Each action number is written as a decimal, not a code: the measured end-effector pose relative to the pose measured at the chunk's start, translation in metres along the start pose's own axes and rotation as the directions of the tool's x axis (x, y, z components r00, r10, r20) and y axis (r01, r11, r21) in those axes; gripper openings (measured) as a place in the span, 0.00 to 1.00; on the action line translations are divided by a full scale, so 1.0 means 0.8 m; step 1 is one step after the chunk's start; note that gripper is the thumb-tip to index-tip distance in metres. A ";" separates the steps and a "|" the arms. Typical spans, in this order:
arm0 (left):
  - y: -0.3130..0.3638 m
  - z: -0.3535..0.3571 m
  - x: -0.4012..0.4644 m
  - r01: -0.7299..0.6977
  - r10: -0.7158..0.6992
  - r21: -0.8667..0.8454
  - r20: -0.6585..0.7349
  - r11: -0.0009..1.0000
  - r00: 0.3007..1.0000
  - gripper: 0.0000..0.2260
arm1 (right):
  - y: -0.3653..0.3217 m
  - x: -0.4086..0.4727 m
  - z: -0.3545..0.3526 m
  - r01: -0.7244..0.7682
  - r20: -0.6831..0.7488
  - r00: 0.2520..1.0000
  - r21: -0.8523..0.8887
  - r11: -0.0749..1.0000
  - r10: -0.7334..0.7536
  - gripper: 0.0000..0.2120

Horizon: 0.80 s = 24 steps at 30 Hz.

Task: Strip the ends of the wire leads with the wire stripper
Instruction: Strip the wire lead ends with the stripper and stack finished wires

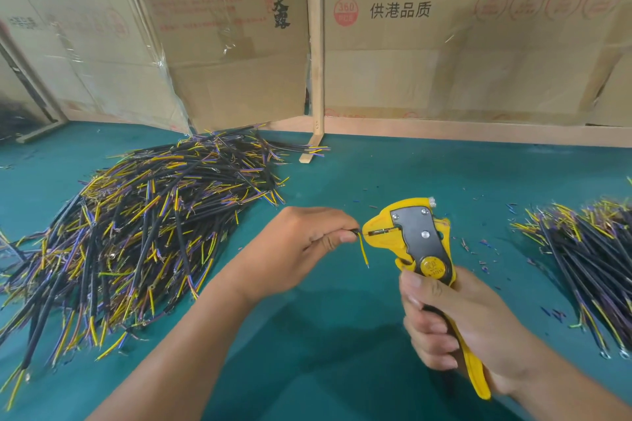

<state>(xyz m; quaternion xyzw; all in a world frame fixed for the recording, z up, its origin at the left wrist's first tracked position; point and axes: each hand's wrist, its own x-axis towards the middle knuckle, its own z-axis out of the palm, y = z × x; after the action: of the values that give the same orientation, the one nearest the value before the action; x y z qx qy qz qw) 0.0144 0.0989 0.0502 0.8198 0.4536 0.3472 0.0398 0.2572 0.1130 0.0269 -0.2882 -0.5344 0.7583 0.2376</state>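
yellow stripper (410,236) biting wire lead (355,232)

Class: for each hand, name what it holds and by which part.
Left hand pinches a black-sheathed wire lead near its end. Right hand grips the yellow and black wire stripper by its handles.

The right cardboard sheet (478,27) is showing "供港品质" beside a red "360" seal; the middle cardboard panel (236,44) is carrying "天露" in black.

Both hands raised, left hand (307,239) apparently pinching, right hand (455,321) fisted.
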 end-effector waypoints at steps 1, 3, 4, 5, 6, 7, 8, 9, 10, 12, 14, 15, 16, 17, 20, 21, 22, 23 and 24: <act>0.000 -0.001 0.001 -0.012 0.012 0.003 0.001 1.000 1.000 0.11 | 0.000 0.000 -0.001 0.004 -0.001 1.000 -0.002 1.000 -0.004 0.22; -0.001 -0.002 0.001 -0.027 0.027 0.013 0.006 1.000 1.000 0.10 | 0.001 0.000 -0.001 0.006 -0.002 1.000 0.002 1.000 -0.006 0.22; -0.001 -0.002 0.002 -0.029 0.029 0.016 0.008 0.999 1.000 0.10 | 0.001 0.000 -0.001 0.008 -0.005 1.000 0.000 1.000 -0.008 0.21; -0.002 -0.002 0.002 -0.028 0.027 0.014 0.011 1.000 1.000 0.10 | 0.001 0.000 -0.001 0.010 -0.007 1.000 -0.003 1.000 -0.010 0.21; -0.003 -0.002 0.002 -0.027 0.027 0.011 0.014 1.000 1.000 0.11 | 0.002 0.000 -0.001 0.012 -0.009 1.000 -0.010 1.000 -0.012 0.21; -0.004 -0.001 0.001 -0.026 0.026 0.011 0.021 1.000 0.999 0.11 | 0.002 0.000 0.000 0.013 -0.012 1.000 -0.016 1.000 -0.013 0.21; -0.005 -0.001 0.001 -0.026 0.025 0.013 0.028 1.000 0.999 0.11 | 0.002 0.000 0.001 0.014 -0.018 1.000 -0.021 1.000 -0.014 0.21; -0.005 -0.001 0.001 -0.025 0.025 0.016 0.032 1.000 0.999 0.11 | 0.003 0.000 0.001 0.016 -0.023 1.000 -0.026 1.000 -0.016 0.22; -0.006 -0.001 0.000 -0.025 0.024 0.016 0.038 1.000 0.999 0.10 | 0.003 0.000 0.001 0.019 -0.028 0.999 -0.031 0.999 -0.020 0.23; -0.008 -0.002 -0.001 -0.025 0.024 0.007 0.052 1.000 0.998 0.10 | 0.002 0.000 0.000 0.020 -0.034 0.999 -0.040 0.999 -0.022 0.26; -0.012 -0.003 -0.003 -0.023 0.022 0.011 0.057 1.000 0.998 0.11 | 0.002 -0.001 -0.001 0.021 -0.037 0.999 -0.049 0.999 -0.022 0.27; -0.014 -0.004 -0.003 -0.017 0.016 0.016 0.054 1.000 0.998 0.11 | 0.002 -0.001 -0.002 0.023 -0.040 0.999 -0.054 0.998 -0.025 0.27; -0.016 -0.005 -0.004 -0.010 0.009 0.021 0.047 1.000 0.999 0.12 | 0.001 -0.001 -0.003 0.024 -0.043 0.999 -0.061 0.998 -0.027 0.27; -0.017 -0.006 -0.005 -0.004 0.003 0.023 0.041 1.000 0.999 0.12 | 0.001 -0.001 -0.005 0.025 -0.042 0.999 -0.066 0.998 -0.028 0.27; -0.016 -0.005 -0.006 0.004 -0.005 0.020 0.040 1.000 0.999 0.11 | 0.000 0.000 -0.008 0.011 -0.011 1.000 -0.065 0.998 -0.012 0.27; -0.015 -0.005 -0.006 0.006 -0.007 0.018 0.040 1.000 0.999 0.11 | -0.001 0.000 -0.009 0.005 0.015 1.000 -0.059 0.998 -0.004 0.27; -0.014 -0.004 -0.006 0.008 -0.009 0.017 0.041 1.000 0.999 0.11 | -0.001 0.000 -0.011 -0.001 0.032 0.999 -0.055 0.998 0.003 0.28; -0.014 -0.004 -0.006 0.012 -0.013 0.016 0.044 1.000 0.999 0.10 | -0.002 0.000 -0.013 -0.009 0.034 0.999 -0.055 0.998 0.010 0.29; -0.015 -0.004 -0.006 0.016 -0.017 0.016 0.045 1.000 0.999 0.10 | -0.003 0.000 -0.014 -0.018 0.028 0.999 -0.061 0.998 0.019 0.31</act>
<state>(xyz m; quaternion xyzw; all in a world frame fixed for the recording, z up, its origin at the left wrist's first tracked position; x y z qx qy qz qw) 0.0024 0.1012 0.0453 0.8239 0.4622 0.3246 0.0464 0.2655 0.1215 0.0264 -0.2893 -0.5580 0.7478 0.2139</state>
